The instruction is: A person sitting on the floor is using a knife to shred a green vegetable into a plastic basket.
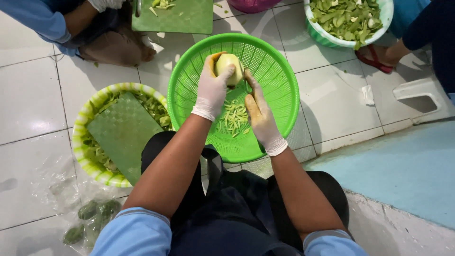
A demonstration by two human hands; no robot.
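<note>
On the white tiled floor (33, 99), a striped green-and-white bowl (81, 124) holds chopped green pieces with a green cutting board (124, 132) lying tilted across it. A clear bag of whole green fruits (90, 219) lies just below it. Another green cutting board (182, 16) lies at the top edge; a bowl of cut green pieces (348, 19) stands top right, near a red sandal (374, 59).

views: one, head-worn | facing: steeply down over the wearer's own forearms and lap to the tiled floor (28, 99) | range: close, the hands at upper centre over a green basket (279, 85) | edges: other people's limbs at the top corners, blue mat (403, 166) at right | overlap: none, single view
</note>
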